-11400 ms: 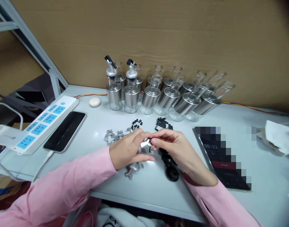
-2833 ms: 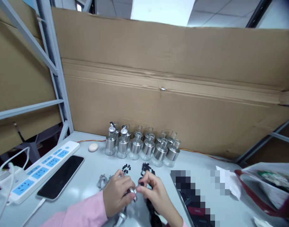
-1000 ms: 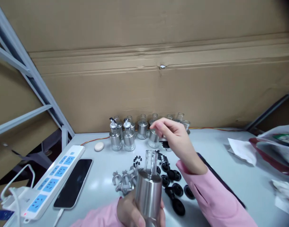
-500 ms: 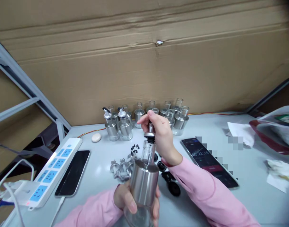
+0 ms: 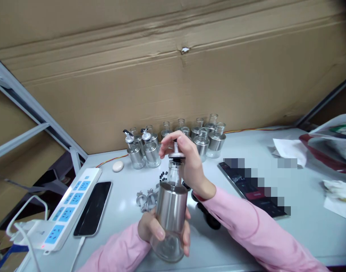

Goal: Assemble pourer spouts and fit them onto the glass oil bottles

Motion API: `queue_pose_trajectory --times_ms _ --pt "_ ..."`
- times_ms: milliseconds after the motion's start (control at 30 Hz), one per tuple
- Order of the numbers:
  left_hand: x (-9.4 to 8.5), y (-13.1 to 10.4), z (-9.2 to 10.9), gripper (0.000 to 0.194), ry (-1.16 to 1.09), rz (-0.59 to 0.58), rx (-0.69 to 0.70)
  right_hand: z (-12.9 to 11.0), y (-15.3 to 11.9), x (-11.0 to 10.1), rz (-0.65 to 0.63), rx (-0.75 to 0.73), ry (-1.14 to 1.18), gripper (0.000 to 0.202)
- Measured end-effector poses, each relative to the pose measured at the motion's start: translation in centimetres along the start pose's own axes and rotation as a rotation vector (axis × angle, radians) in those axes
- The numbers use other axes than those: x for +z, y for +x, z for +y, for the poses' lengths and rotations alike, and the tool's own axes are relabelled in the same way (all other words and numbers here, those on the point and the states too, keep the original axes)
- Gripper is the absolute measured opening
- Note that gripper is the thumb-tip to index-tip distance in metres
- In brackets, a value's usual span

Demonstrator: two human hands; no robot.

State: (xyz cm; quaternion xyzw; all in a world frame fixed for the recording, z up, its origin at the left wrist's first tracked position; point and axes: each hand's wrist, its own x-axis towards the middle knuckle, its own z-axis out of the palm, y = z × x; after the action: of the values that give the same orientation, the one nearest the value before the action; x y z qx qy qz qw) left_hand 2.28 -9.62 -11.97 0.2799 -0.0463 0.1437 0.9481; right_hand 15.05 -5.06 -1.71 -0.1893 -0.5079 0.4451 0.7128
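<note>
A glass bottle with a metal sleeve (image 5: 172, 206) stands nearly upright in front of me, and my left hand (image 5: 153, 228) is wrapped round its lower part. At its mouth sits a metal pour spout with a black ribbed stopper (image 5: 177, 155). My right hand (image 5: 191, 160) closes round the spout from above, fingers curled over its top. Just behind the bottle lie loose metal spout parts (image 5: 146, 199) and small black caps (image 5: 163, 176). Black round parts (image 5: 211, 219) lie partly hidden under my right forearm.
Several sleeved bottles (image 5: 217, 141) line the back by the cardboard wall; two at the left carry spouts (image 5: 129, 136). A power strip (image 5: 72, 206), a phone (image 5: 93, 208) and a white round object (image 5: 118, 166) are left. Another phone (image 5: 252, 189) and crumpled tissue (image 5: 339, 192) lie right.
The spout's stopper has come down to the bottle mouth, with my right hand still on it. The bottle has tipped slightly more upright, and the view has shifted a little.
</note>
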Motion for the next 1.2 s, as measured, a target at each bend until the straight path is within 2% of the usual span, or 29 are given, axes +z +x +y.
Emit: queue_pose_trajectory --times_ms 133,200,300,433,600,733,833,900,933,967,1033,1067,1133,1200 --pt "0.2 0.1 -0.3 0.060 0.003 0.002 0.039 0.1 -0.4 0.8 0.131 -0.013 0.092 0.047" --pt "0.4 0.0 -0.4 0.060 0.001 0.003 0.045 0.1 -0.5 0.9 0.171 -0.047 0.100 0.048" --pt "0.6 0.0 0.0 0.058 0.018 0.045 0.052 0.1 -0.2 0.8 0.179 -0.081 0.090 0.049" --pt "0.9 -0.1 0.8 0.056 0.051 0.115 0.075 0.3 0.0 0.7 0.176 -0.054 0.098 0.049" --pt "0.9 -0.3 1.4 0.056 0.076 0.146 0.086 0.4 0.0 0.6 0.105 -0.033 0.120 0.042" --pt "0.1 -0.3 1.4 0.058 0.030 0.061 0.061 0.6 0.0 0.5 0.049 0.108 0.151 0.030" --pt "-0.4 -0.2 1.1 0.059 -0.072 -0.088 0.045 0.5 0.1 0.3 0.010 0.230 0.125 0.024" --pt "-0.3 0.0 1.1 0.060 -0.109 -0.186 0.055 0.1 0.3 -0.1 -0.087 0.263 0.081 0.018" --pt "-0.1 0.0 1.1 0.061 -0.113 -0.221 0.067 -0.2 0.4 -0.4 -0.170 0.283 0.043 0.020" --pt "0.2 0.0 1.3 0.063 -0.111 -0.237 0.079 -0.6 0.7 -0.8 -0.262 0.312 0.009 0.032" --pt "1.1 -0.1 1.6 0.064 -0.095 -0.184 0.127 -1.2 1.3 -1.6 -0.415 0.386 -0.031 0.056" --pt "1.5 -0.1 1.9 0.063 -0.083 -0.122 0.161 -1.5 1.7 -2.1 -0.448 0.405 -0.034 0.060" --pt "2.2 -0.2 2.5 0.055 -0.057 0.053 0.253 -2.0 2.5 -2.9 -0.409 0.366 -0.039 0.059" --pt "2.4 -0.2 3.2 0.045 -0.056 0.242 0.359 -2.3 3.1 -3.5 -0.287 0.248 -0.095 0.056"
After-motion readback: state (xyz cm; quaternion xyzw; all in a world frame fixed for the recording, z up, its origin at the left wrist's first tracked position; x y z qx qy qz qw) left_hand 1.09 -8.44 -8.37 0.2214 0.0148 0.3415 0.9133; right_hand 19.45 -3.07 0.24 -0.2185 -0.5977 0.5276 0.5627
